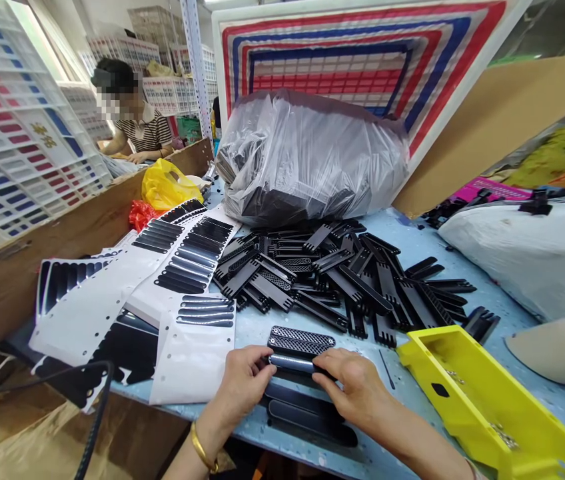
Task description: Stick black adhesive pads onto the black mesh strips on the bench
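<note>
Both hands hold one glossy black strip-shaped piece (291, 363) between them, just above the blue tabletop. My left hand (246, 377) pinches its left end with thumb and fingers. At the right end, my right hand (350, 377) closes on it the same way. Right behind lies a black piece with a diamond-patterned face (301, 341) and a screw at each end. Nearer the table's front edge rest smooth long black pieces (307, 419), partly under my right hand. Sheets of black stickers (206, 311) with several strips lie left of my hands.
A heap of black plastic parts (312, 267) spreads behind my hands. To the right stands a yellow bin (492, 393) with small metal screws. A filled clear plastic bag (312, 160) leans against a striped crate (362, 40). Beyond a wooden board, a co-worker (137, 127) sits at left.
</note>
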Tool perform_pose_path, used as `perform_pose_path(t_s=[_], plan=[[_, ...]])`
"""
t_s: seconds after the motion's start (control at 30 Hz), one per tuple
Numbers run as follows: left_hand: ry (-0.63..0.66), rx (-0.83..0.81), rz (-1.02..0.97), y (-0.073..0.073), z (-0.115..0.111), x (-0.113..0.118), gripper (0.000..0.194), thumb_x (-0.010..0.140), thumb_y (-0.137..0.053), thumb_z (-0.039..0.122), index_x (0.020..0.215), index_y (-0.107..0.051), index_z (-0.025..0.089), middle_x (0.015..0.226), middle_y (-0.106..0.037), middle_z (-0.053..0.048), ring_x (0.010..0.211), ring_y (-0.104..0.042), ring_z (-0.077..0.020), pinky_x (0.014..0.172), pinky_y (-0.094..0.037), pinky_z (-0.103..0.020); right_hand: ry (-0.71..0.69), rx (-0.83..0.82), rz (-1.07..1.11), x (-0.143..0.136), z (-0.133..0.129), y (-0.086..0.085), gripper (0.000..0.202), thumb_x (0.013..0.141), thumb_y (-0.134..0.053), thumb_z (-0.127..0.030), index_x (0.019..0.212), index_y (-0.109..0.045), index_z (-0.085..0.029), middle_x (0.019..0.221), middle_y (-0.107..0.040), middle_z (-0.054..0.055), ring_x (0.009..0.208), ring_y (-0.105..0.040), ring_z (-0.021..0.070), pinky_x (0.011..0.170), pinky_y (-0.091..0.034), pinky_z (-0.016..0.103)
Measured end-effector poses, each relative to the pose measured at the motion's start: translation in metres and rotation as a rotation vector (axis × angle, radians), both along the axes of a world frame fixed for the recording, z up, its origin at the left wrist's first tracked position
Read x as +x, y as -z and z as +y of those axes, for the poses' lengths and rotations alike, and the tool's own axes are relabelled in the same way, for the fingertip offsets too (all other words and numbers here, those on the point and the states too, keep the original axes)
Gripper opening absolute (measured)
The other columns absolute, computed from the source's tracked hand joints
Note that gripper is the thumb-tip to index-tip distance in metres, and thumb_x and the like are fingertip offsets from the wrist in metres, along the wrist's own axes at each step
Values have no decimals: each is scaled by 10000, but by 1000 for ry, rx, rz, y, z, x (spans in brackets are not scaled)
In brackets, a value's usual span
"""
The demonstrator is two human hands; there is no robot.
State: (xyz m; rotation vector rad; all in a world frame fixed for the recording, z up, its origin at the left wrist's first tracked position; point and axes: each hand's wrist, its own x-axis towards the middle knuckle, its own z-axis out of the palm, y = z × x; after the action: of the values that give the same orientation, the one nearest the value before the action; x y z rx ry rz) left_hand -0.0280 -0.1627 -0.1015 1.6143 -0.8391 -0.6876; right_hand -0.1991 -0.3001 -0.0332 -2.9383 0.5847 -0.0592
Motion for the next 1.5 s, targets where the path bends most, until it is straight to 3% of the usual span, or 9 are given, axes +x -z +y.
perform_pose_path(t_s=[1.0, 1.2, 1.33, 1.5], plan=[[-6, 15, 9, -3, 0, 1, 351, 680, -606, 321, 934, -772, 146, 640, -669, -37, 528, -539, -140, 551, -452, -251, 86, -25, 234, 16, 12, -21, 166, 901, -578, -170, 888, -740, -204, 915, -714, 51, 872, -646, 263, 754, -437, 368], [2, 17, 31, -1, 1, 1, 345, 666, -609, 313, 926, -769, 151, 632, -663, -28, 528, -532, -132, 537, -443, -240, 77, -39, 218, 15, 11, -19, 155, 898, -586, -185, 872, -736, -215, 914, -714, 46, 871, -643, 258, 746, -424, 355], [31, -32, 112, 0, 0, 6, 357, 702, -571, 340, 928, -749, 128, 701, -695, -58, 611, -605, -162, 563, -471, -245, 66, -58, 197, 13, 10, -16, 160, 887, -581, -179, 852, -733, -218, 909, -718, 50, 852, -643, 248, 724, -409, 340], [42, 25, 95, -4, -4, 10, 343, 773, -504, 408, 730, -706, 135, 612, -626, -38, 554, -553, -151, 516, -438, -239, 43, -73, 169, 12, 8, -14, 169, 881, -574, -178, 841, -732, -221, 887, -721, 46, 827, -642, 231, 708, -397, 328]])
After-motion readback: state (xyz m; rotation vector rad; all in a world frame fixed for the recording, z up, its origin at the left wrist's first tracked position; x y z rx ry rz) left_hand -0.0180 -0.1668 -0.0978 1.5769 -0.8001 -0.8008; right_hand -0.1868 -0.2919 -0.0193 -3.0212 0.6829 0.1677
